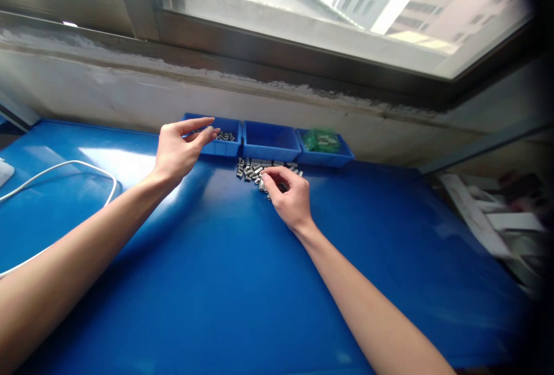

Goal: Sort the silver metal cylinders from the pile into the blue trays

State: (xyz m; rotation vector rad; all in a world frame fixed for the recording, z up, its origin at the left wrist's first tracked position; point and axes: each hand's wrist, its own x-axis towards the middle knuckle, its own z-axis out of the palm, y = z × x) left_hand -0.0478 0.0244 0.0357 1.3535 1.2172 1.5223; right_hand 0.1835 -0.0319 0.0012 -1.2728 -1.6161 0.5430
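My left hand (179, 147) hovers over the left blue bin (223, 149), its thumb and fingers stretched out with a gap between them and nothing visible in it. Small metal pieces (225, 136) lie inside that bin, partly hidden by the hand. My right hand (289, 193) is at a loose pile of small silvery metal cylinders (249, 172) on the blue table (242, 271). Its thumb and index finger are pinched together at the pile. Whatever lies between those fingertips is too small to make out. The hand covers part of the pile.
Against the wall stand a middle blue bin (272, 150) with nothing visible in it and a right blue bin (326, 160) holding a green plastic bag (321, 141). A white cable (97, 167) curves across the table's left side. Behind rises a window frame (259, 46).
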